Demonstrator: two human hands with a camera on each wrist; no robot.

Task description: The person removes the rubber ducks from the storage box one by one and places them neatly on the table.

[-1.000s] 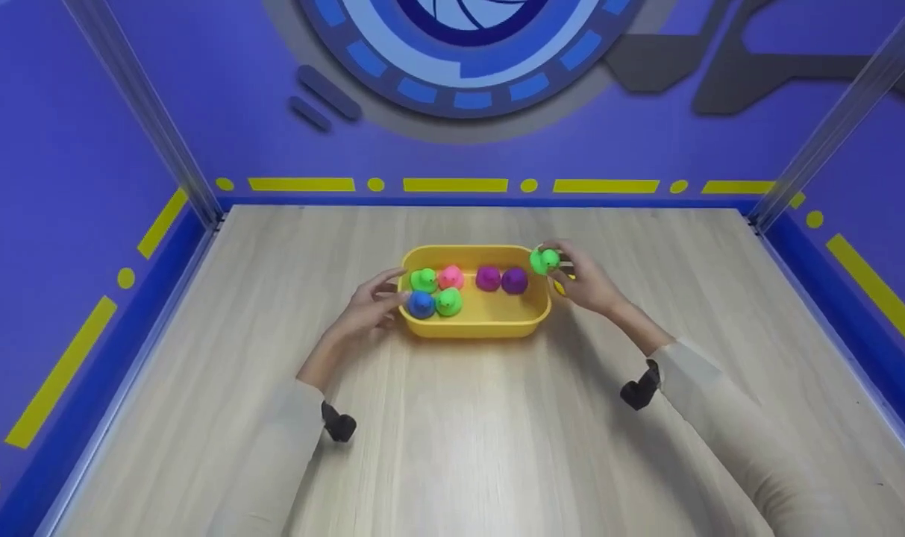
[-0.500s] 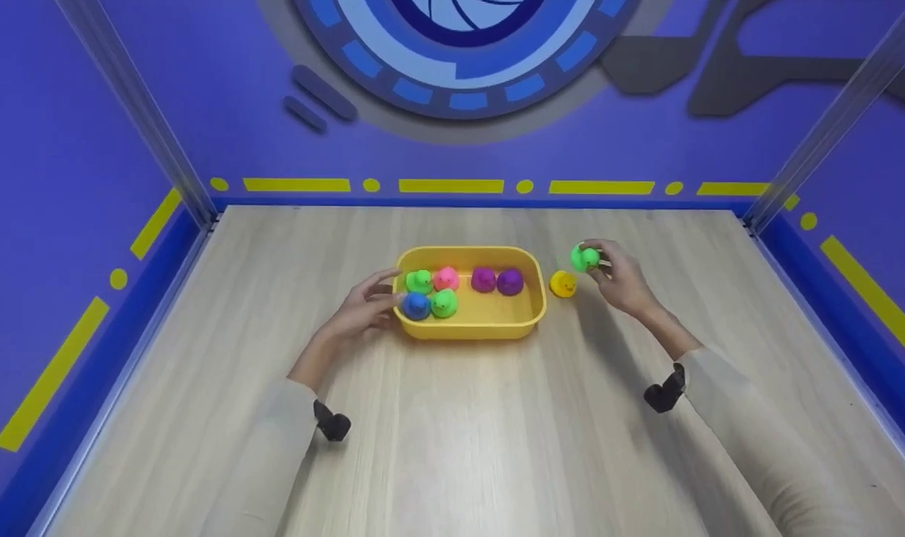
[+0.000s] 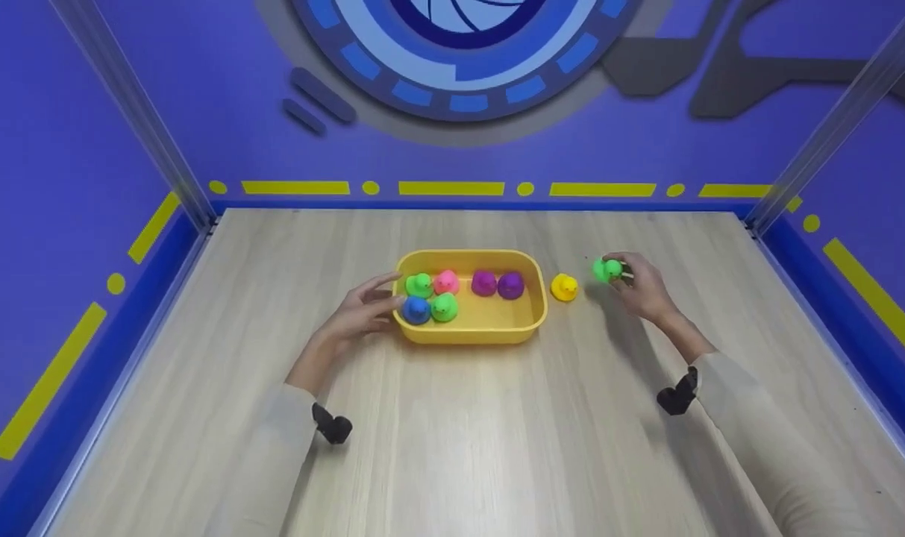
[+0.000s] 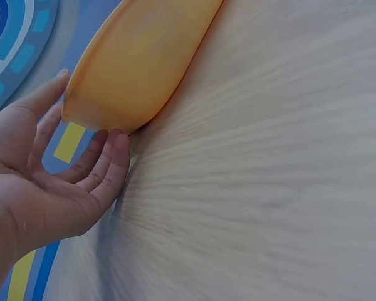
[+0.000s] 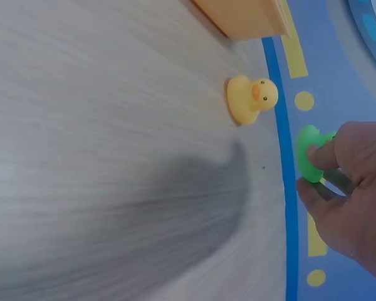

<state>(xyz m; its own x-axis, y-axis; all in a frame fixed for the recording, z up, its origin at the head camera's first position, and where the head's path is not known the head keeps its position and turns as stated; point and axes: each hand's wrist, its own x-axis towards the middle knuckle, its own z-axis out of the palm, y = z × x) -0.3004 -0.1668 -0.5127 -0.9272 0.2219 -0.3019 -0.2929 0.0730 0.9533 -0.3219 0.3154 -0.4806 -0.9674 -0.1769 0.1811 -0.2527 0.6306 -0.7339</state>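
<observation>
Six little rubber ducks sit in the yellow tub [image 3: 534, 312] in the middle of the wooden table [image 3: 452, 447]: a green one [image 3: 418, 284], a pink one [image 3: 446, 282], two purple ones [image 3: 484, 283] side by side, plus a blue one [image 3: 415, 309] and another green one [image 3: 444, 306] on the near-left side. They're bunched toward the left and back of the tub.

The right hand [image 3: 642, 287] is out to the right of the tub, well apart from it, pinching a green duck [image 3: 607, 269] between thumb and fingertips. From the right wrist view that green duck [image 5: 310, 153] looks lifted a bit off the table, though it's hard to be sure. A yellow duck [image 3: 564, 287] stands on the table on its own, between the tub and the held duck, just beside the tub's right wall.

The left hand [image 3: 362, 309] is at the tub's left end, fingers loose and spread, holding nothing. In the left wrist view the fingertips [image 4: 116, 141] touch the tub's outer wall [image 4: 138, 63] near its bottom edge, thumb up by the rim.
</observation>
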